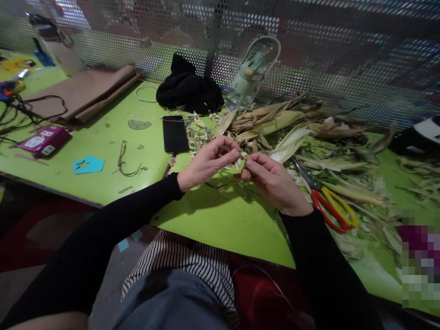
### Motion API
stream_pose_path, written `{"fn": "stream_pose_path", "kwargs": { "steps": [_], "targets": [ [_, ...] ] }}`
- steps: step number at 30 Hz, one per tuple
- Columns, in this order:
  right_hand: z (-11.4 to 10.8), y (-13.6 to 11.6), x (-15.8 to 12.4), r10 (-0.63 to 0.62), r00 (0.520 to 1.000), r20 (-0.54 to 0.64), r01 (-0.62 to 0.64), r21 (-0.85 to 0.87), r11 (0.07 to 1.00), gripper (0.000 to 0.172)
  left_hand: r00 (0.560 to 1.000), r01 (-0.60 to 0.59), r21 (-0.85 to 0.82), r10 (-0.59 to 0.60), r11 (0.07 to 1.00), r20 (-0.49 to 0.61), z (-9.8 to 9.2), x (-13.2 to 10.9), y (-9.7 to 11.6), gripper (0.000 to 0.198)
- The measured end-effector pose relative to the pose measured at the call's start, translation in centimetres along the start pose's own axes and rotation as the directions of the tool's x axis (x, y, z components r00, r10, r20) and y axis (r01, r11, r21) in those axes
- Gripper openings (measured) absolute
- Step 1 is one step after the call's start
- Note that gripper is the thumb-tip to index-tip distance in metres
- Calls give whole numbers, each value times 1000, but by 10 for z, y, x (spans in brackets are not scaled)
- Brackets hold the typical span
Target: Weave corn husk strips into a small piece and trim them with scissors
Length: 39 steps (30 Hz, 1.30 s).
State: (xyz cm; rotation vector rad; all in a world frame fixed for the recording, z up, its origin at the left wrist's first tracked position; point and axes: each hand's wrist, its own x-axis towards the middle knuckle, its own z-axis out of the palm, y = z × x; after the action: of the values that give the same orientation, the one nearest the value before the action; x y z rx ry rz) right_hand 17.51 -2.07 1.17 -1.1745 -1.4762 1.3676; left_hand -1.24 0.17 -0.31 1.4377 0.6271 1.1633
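Note:
Between my two hands, above the green table, is a small pale piece of corn husk (pixel 238 161). My left hand (pixel 213 160) pinches it between thumb and fingers from the left. From the right, the fingertips of my right hand (pixel 266 176) are closed at its other end; what exactly lies between them is too small to make out. Just behind my hands lies a heap of dried corn husks (pixel 268 120), with shreds spread around it. Scissors (pixel 332 206) with red and yellow handles rest on the husks beside my right wrist.
A black phone (pixel 175 134) lies left of the husks, with a black cloth (pixel 189 89) and a green water bottle (pixel 245 80) behind. Farther left are a protractor (pixel 139 124), a blue card (pixel 88 165), a purple power socket (pixel 44 141) and brown paper (pixel 85 91). A perforated screen (pixel 309 50) borders the table's back.

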Motion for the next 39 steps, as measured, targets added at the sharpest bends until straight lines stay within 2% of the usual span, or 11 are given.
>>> {"fn": "stream_pose_path", "kwargs": {
  "steps": [5,8,11,14,19,24,28,33,39],
  "targets": [
    [0,-1,0,58,998,-16,-58,25,998,22,982,69,50,-77,996,175,-2,-2,4,20],
    [-2,-1,1,8,999,-53,-11,-45,999,16,960,90,126,-119,988,252,-2,-3,6,20],
    [-2,-1,0,-76,993,-86,61,-169,984,15,953,79,188,-129,979,275,-2,-4,7,21],
    [-2,-2,-1,-119,988,-101,89,-264,960,14,957,73,201,-125,977,263,-1,-4,5,22],
    [0,-4,-3,-177,977,-116,132,-318,939,14,965,89,238,-143,967,221,3,-5,-1,20],
    [4,-10,-8,-169,979,-112,117,-368,922,16,994,-50,325,15,944,110,3,-4,-8,19],
    [8,-10,-11,-149,986,-74,109,-384,917,17,997,-59,417,36,907,61,1,-2,-11,11],
    [13,-8,-10,-184,982,-43,145,-454,879,14,999,18,291,-6,957,-42,1,0,-10,10],
    [13,-7,-8,-326,943,-64,241,-543,804,11,993,106,88,-101,990,-57,2,1,-12,11]
  ]
}}
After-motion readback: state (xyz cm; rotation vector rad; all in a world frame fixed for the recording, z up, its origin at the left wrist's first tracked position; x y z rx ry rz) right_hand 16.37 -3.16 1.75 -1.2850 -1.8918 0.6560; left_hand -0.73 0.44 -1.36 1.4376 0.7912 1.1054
